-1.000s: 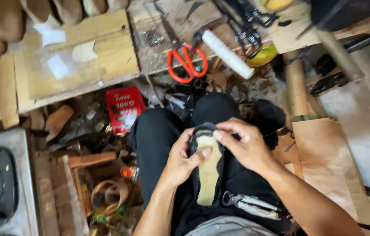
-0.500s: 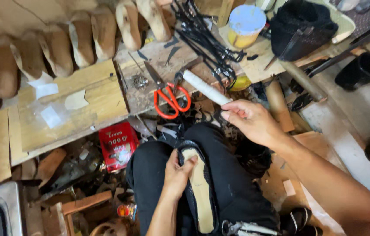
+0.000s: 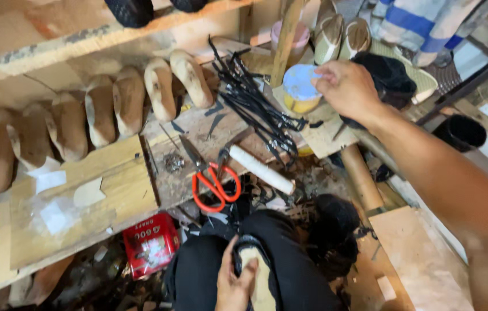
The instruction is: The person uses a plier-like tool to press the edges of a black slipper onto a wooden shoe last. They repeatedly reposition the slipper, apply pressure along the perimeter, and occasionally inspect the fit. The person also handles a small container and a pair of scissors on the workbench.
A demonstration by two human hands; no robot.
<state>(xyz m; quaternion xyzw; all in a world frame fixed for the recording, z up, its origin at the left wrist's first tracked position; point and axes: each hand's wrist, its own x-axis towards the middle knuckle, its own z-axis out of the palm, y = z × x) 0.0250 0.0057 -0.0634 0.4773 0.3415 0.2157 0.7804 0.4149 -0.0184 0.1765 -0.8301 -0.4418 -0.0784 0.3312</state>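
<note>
A rough wooden workbench (image 3: 111, 190) fills the left and middle of the view, its planks scarred and patched with scraps of pale paper. Along its far edge leans a row of worn wooden shoe lasts (image 3: 129, 98), packed side by side. A tangle of black leather strips (image 3: 255, 103) lies across the bench's right end, between the lasts and the small round tin with a pale blue lid (image 3: 300, 87). The right hand (image 3: 347, 89) reaches out to that tin, fingers curled over its far rim and touching the lid; whether they actually clamp it cannot be told. Just behind the tin stand a pink tub (image 3: 291, 35) and a wooden post that partly hide the shelf. Nearer the person, orange-handled scissors (image 3: 212, 181) lie open-bladed on the bench edge, just beside a white cylindrical handle (image 3: 261, 170). A red printed packet (image 3: 150, 245) sits in the clutter below the bench. On the black-trousered lap, the left hand (image 3: 233, 282) presses its fingers around a tan shoe sole with a black rim (image 3: 258, 270), holding it against the thigh at the bottom of the frame
</note>
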